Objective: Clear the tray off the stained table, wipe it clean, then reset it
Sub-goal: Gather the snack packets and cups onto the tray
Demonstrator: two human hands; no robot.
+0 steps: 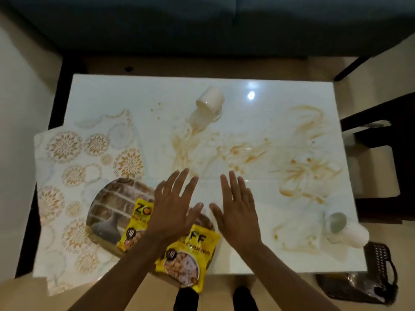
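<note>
Person, head-camera view: two bare forearms, no sleeves, watch or rings visible; left hand and right hand ungloved; dark footwear at lower edge, detail unclear

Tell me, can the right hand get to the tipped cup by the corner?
Probably yes. The right hand is open and holds nothing, and the tipped cup lies off to its right near the table edge. Only bare, stained tabletop shows between them, so nothing seems to block the way.
</note>
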